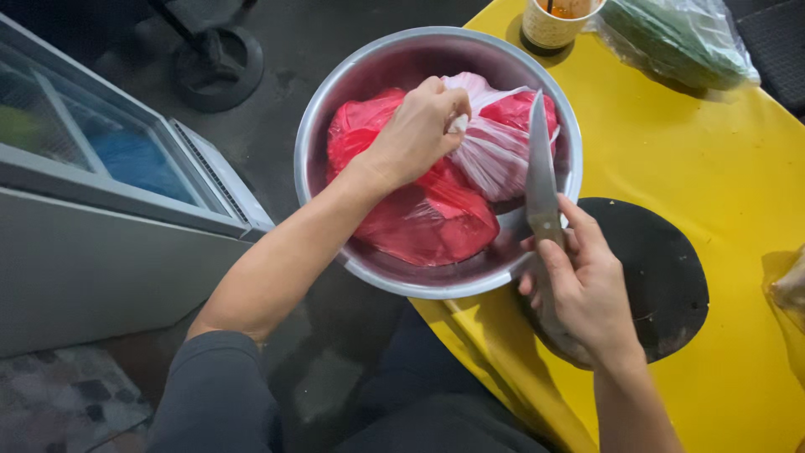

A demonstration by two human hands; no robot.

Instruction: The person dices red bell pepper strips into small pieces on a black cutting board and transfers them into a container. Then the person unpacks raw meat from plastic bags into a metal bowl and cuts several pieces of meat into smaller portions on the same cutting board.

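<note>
A steel bowl (352, 84) sits at the edge of a yellow table (713, 168). Inside it lies a red plastic bag (419, 218) with a knotted white-pink top (499, 143). My left hand (415, 134) grips the bag's twisted neck over the bowl. My right hand (583, 289) holds a knife (539, 168) by its handle, the blade pointing away from me, upright beside the bag's neck at the bowl's right side.
A round black board (662, 268) lies on the table under my right hand. A patterned cup (553, 25) with orange liquid and a clear bag of green produce (679, 38) stand at the far edge. A glass-topped chest freezer (101, 176) is at left.
</note>
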